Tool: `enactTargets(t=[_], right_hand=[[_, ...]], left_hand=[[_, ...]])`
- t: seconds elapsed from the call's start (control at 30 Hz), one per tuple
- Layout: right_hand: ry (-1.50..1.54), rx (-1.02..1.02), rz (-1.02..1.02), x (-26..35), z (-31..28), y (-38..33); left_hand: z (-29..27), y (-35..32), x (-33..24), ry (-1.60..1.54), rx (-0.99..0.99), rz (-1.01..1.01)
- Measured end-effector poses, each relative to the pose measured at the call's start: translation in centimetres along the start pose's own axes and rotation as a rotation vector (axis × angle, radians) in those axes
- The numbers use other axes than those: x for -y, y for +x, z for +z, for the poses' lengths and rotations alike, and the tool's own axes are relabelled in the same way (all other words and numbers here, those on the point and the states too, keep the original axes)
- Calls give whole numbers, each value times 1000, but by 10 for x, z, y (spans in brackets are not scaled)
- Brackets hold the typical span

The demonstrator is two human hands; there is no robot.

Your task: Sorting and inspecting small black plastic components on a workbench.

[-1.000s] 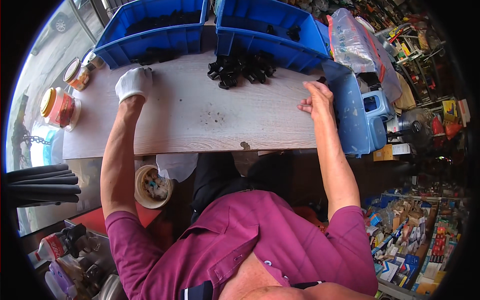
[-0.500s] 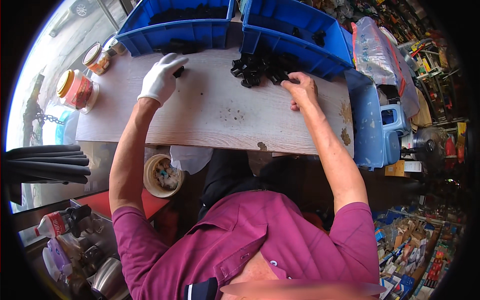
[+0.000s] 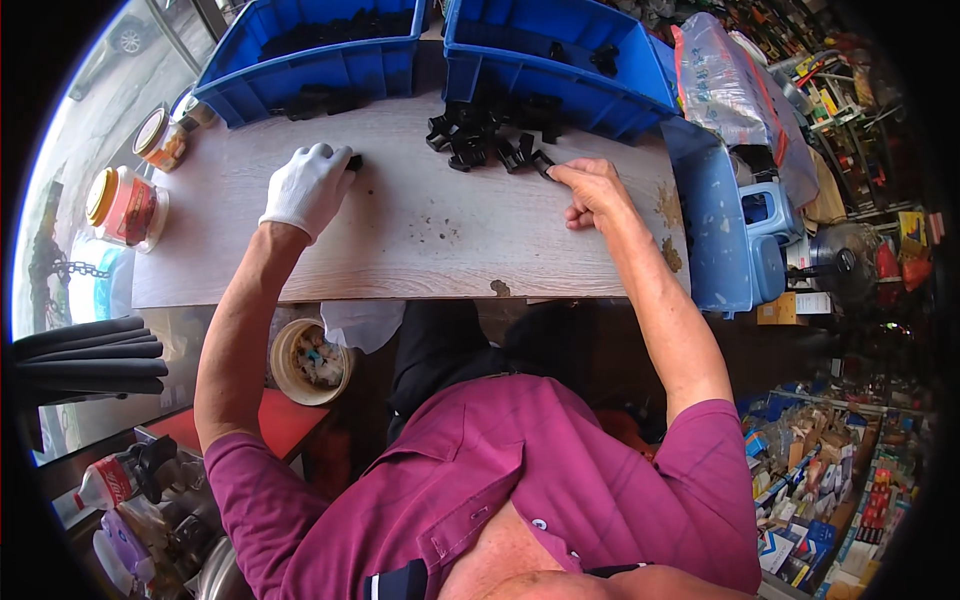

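My left hand [image 3: 308, 188], in a white glove, is closed at the left part of the pale wooden tabletop [image 3: 400, 270]. A small black piece [image 3: 355, 162] shows at its fingertips; most of it is hidden. My bare right hand [image 3: 592, 192] pinches one end of a black plastic part [image 3: 543, 164] between thumb and forefinger, at the right edge of a loose pile of black plastic parts [image 3: 468, 150]. That pile lies in front of the right blue bin [image 3: 560, 85]. The exact kind of the parts cannot be made out.
The left blue bin [image 3: 310, 75] holds many black parts, with more lying before it [image 3: 318, 102]. Lidded jars [image 3: 125, 205] stand along the left edge. A light-blue plastic container [image 3: 712, 230] adjoins the table's right side. Below stands a waste bucket [image 3: 312, 362].
My left hand's fingers, stretched out before, are now curled in around the small black piece. My right hand has a black part in its pinch at the pile's edge. The whole view has shifted slightly.
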State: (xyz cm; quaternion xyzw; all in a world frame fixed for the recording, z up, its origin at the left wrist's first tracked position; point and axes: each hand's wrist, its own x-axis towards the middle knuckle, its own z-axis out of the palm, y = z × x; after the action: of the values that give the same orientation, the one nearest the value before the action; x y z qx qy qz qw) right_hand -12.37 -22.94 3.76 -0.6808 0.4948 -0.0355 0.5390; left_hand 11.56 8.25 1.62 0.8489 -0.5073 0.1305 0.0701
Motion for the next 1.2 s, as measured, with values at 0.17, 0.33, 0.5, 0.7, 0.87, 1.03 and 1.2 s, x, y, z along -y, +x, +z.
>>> enactTargets(t=[0.17,0.33,0.5,0.7,0.87,1.03,1.2], right_hand=[[6,33,-9,-4,-5,-13],[-63,6,-125,-8,-2,-15],[-174,19,-208,-10,2,-13],[-204,196,-222,-9,12,-46],[-207,209,-235,-13,25,-48],[-217,208,-259,-17,24,-47],[-240,212,-288,-13,22,-50]], left_hand=[[16,-8,0,-36,-106,-47],[16,-8,-27,-134,-278,20],[10,-11,-58,-450,-360,-1],[-2,5,-123,-632,-379,96],[11,24,-158,-615,-239,260],[20,30,-162,-603,-173,364],[20,23,-154,-556,-245,409]])
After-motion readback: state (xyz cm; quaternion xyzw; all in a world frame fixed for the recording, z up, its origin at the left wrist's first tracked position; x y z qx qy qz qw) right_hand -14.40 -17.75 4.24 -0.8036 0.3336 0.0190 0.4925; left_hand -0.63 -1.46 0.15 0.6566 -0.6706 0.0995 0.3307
